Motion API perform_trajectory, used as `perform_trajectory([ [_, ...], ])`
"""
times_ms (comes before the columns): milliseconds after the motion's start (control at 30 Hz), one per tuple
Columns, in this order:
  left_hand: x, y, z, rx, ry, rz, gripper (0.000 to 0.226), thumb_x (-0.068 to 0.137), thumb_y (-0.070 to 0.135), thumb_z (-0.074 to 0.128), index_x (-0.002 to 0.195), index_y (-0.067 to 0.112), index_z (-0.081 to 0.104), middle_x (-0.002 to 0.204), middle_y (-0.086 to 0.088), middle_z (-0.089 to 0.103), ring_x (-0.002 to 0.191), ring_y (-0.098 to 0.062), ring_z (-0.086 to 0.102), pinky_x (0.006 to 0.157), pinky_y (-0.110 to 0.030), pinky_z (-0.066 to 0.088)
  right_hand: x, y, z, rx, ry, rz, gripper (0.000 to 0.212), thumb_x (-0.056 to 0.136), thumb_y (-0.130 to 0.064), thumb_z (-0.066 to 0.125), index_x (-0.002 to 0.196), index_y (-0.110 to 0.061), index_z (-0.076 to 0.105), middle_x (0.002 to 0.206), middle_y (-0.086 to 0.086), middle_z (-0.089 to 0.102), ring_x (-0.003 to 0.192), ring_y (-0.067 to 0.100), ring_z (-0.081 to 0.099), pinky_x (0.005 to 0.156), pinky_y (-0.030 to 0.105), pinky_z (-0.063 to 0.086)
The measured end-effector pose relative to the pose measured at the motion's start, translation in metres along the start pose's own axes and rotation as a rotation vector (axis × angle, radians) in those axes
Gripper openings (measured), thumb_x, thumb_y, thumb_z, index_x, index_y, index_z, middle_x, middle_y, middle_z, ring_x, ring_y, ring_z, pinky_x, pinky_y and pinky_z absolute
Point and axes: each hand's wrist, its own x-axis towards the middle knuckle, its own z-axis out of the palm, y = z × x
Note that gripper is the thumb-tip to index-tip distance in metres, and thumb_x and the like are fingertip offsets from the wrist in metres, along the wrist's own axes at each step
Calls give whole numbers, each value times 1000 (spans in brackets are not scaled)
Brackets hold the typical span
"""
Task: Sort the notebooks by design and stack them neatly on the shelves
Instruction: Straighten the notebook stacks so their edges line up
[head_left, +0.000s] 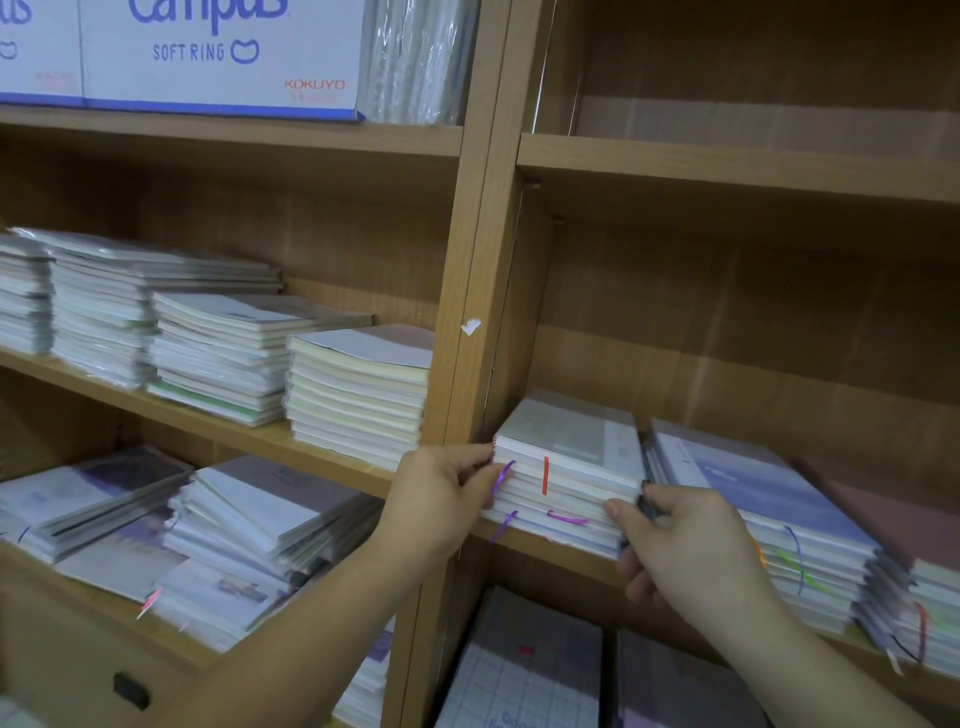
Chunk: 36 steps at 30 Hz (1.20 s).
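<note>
A stack of pale-covered notebooks (569, 467) with red and purple ribbon markers sits on the right unit's middle shelf (550, 543), against the upright divider. My left hand (447, 493) grips the stack's left front corner, fingers curled onto its edges. My right hand (680, 540) holds the stack's right front corner, thumb on the page edges, fingers wrapped below. To the right lie a stack with a blue-lilac cover (769, 514) and a stack with a mauve cover (904, 551).
The left unit holds several notebook stacks (358, 389) on its middle shelf and looser, slanted piles (249, 525) below. Campus Soft Ring boxes (218, 52) stand on top. The right unit's upper shelf (727, 166) is bare. More notebooks (524, 670) lie on the bottom right shelf.
</note>
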Motion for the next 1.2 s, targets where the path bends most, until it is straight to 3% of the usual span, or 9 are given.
perform_trajectory([
  [167,-3,1,-1,23,43,36,24,96,34,67,118,32,73,74,13,71,74,-3,68,70,-28,61,-2,0,0,-39,-8,-35,29,98,-33,63,77,-12,65,53,4,68,42,23,66,57,38,56],
  [267,-2,2,-2,38,45,42,16,97,37,65,105,29,77,70,5,72,69,-11,68,67,-38,59,-3,-1,-1,-69,-16,-26,31,99,-35,60,78,-12,64,54,3,68,42,22,66,59,43,60],
  [433,-2,2,3,-35,37,5,13,98,36,64,90,32,74,70,4,72,70,-11,67,68,-37,58,-2,-5,2,-58,-19,9,33,100,-32,58,77,-10,62,53,4,68,43,22,67,61,44,60],
  [533,-1,1,7,-5,68,-14,10,99,35,63,91,35,71,68,8,70,71,-3,66,66,-26,58,-4,-9,4,-132,9,-15,38,100,-38,56,74,-12,62,50,-2,67,44,14,66,62,36,57],
  [633,1,-1,8,53,91,17,16,99,34,62,94,26,75,67,9,69,70,-3,65,65,-29,56,-7,-7,1,-290,95,-75,46,96,-51,55,67,-17,63,48,-9,64,51,8,65,65,31,53],
  [800,1,-5,6,94,81,44,16,100,33,62,102,27,76,72,12,69,72,-5,66,69,-31,58,-10,-4,0,-157,67,-96,40,98,-43,58,70,-16,64,48,-6,65,38,9,61,60,29,53],
  [1033,-5,-9,7,26,110,106,18,100,26,64,108,26,79,70,24,68,79,0,66,68,-24,55,-9,-4,1,-192,56,-98,39,101,-44,53,74,-19,66,51,-5,67,42,8,63,64,28,54],
  [1200,-7,-6,8,57,94,110,22,100,29,63,117,27,76,76,29,64,85,7,64,68,-10,52,-8,-2,3,-79,29,-48,30,102,-35,55,79,-20,67,54,-1,68,42,16,66,59,35,57],
])
